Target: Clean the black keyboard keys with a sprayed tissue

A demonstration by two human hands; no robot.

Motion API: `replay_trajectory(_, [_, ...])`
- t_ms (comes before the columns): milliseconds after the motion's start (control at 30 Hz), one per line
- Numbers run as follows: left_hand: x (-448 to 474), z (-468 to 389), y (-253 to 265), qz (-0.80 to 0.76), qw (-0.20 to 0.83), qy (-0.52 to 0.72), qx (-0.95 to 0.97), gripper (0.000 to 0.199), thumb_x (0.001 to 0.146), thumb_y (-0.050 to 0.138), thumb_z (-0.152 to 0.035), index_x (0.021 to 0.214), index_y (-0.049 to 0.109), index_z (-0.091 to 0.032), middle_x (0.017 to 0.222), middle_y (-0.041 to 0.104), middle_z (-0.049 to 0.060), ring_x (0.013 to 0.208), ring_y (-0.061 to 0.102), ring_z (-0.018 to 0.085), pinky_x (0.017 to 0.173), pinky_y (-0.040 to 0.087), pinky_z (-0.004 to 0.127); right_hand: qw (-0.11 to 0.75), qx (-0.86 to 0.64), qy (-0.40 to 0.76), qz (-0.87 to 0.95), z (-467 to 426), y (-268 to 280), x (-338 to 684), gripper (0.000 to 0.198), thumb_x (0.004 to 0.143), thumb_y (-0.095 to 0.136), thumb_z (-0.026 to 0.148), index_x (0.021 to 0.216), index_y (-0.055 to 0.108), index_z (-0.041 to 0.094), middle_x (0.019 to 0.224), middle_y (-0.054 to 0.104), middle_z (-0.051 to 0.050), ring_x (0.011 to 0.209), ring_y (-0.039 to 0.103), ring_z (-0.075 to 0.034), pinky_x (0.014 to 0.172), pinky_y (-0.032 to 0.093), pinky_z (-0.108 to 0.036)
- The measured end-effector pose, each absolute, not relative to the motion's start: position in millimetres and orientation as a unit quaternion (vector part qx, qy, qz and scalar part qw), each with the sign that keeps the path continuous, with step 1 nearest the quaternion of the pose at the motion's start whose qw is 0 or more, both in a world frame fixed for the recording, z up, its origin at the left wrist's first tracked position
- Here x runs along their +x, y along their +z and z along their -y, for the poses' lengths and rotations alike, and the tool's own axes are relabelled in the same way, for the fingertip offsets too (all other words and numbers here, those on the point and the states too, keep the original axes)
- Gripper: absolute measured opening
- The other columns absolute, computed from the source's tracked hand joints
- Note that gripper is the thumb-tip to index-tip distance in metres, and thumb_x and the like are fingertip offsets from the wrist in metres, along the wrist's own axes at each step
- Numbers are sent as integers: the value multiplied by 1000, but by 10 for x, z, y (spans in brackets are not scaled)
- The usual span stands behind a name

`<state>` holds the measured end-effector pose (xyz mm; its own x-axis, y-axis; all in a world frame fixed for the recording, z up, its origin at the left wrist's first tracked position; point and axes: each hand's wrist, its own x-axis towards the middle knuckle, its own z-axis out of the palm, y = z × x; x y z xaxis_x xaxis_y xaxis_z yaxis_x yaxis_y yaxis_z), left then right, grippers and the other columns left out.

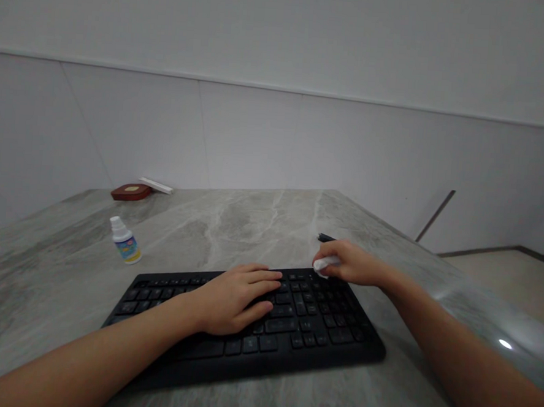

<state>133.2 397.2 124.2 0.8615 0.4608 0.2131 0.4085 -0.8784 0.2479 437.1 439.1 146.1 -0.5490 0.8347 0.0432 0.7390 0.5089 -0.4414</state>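
Black keyboard (283, 325) beneath flat left hand (238, 300), white wad (322, 265) in grip of right hand (352, 263)

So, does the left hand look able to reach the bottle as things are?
Probably yes: the left hand rests on the keyboard, apparently holding nothing, and nothing seems to stand between that hand and the bottle.

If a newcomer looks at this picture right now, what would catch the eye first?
Probably the black keyboard in the near middle, with the left hand palm down across it. Next comes the white wad pinched in the right hand at its far edge, right of centre. The small white bottle with a colourful label stands beyond its left end.
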Motion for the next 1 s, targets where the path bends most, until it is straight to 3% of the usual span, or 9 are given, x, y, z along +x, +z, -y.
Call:
replay_trajectory(300, [1329, -3979, 1243, -227, 94, 130, 961, 39, 100, 46, -29, 136, 53, -16, 145, 51, 11, 134, 47, 27, 113, 38, 45, 43, -534, 157, 830, -4372, 1561, 4556, 17, 67, 65, 14, 80, 75, 18, 81, 74, -5, 77, 67, -23, 67, 46, -30])
replay_trajectory(533, [1333, -3967, 1252, -222, 99, 140, 960, 38, 99, 47, -27, 134, 55, -15, 143, 53, 13, 133, 48, 28, 112, 39, 47, 130, -507, 103, 846, -4397, 1421, 4393, 18, 75, 63, 15, 89, 74, 16, 92, 74, -9, 88, 66, -23, 81, 47, -33])
replay_trajectory(733, [1330, -3969, 1242, -225, 99, 138, 960, 38, 99, 46, -28, 135, 54, -16, 144, 52, 12, 133, 48, 29, 111, 39, 48, 197, -442, 101, 869, -4385, 1282, 4140, 16, 80, 64, 19, 92, 73, 16, 92, 74, -7, 87, 65, -21, 82, 46, -32])
replay_trajectory(1000, [1323, -3973, 1234, -219, 103, 148, 959, 38, 99, 47, -28, 136, 53, -18, 144, 52, 11, 132, 49, 28, 112, 39, 48, 170, -441, 161, 867, -4296, 1377, 4127, 14, 75, 68, 24, 87, 75, 18, 83, 75, -5, 77, 66, -19, 74, 46, -30])
